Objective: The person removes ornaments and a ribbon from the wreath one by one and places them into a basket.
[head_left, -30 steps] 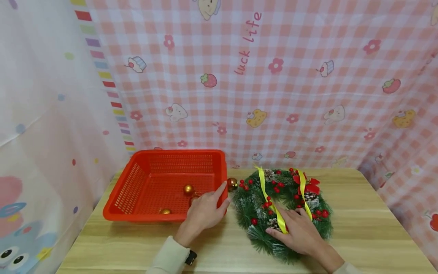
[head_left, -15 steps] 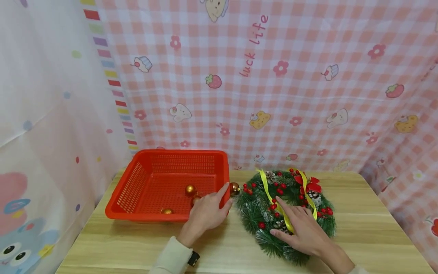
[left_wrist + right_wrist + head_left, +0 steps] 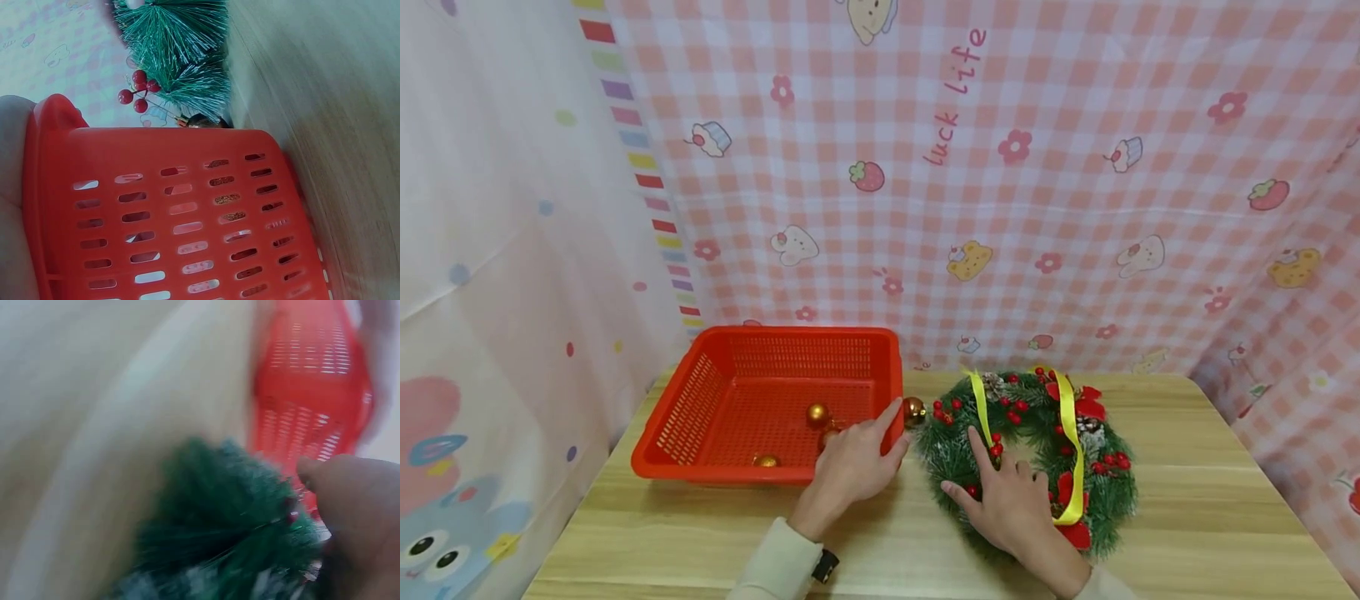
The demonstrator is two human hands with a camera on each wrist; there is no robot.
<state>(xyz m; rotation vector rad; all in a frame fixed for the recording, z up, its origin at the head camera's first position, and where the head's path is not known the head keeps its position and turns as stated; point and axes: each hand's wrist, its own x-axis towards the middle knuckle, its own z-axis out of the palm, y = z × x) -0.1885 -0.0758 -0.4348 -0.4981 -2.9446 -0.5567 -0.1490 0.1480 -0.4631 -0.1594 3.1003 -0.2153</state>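
Note:
My left hand (image 3: 853, 467) rests on the front right corner of a red plastic basket (image 3: 655, 472), index finger stretched toward the right rim. In the left wrist view, that hand lies along the rim of the basket (image 3: 169, 145). My right hand (image 3: 1015, 508) reaches over the front left of a green Christmas wreath (image 3: 1108, 500), index finger and thumb spread, nothing visibly gripped. A yellow ribbon (image 3: 1072, 442) loops over the wreath, which has red berries (image 3: 1017, 410) and red bows (image 3: 1088, 403). The right wrist view, blurred, shows the right thumb (image 3: 356, 494) by the needles.
Gold ball ornaments (image 3: 817, 415) lie in the basket, one partly behind the left hand. Another gold ball (image 3: 914, 412) sits between the basket and the wreath. The wooden table (image 3: 1210, 492) backs onto a pink checked curtain (image 3: 880, 217).
My right hand has moved left across the wreath, uncovering the ribbon's lower loop and a front red bow. My left hand stays on the basket's corner. The head view shifted slightly.

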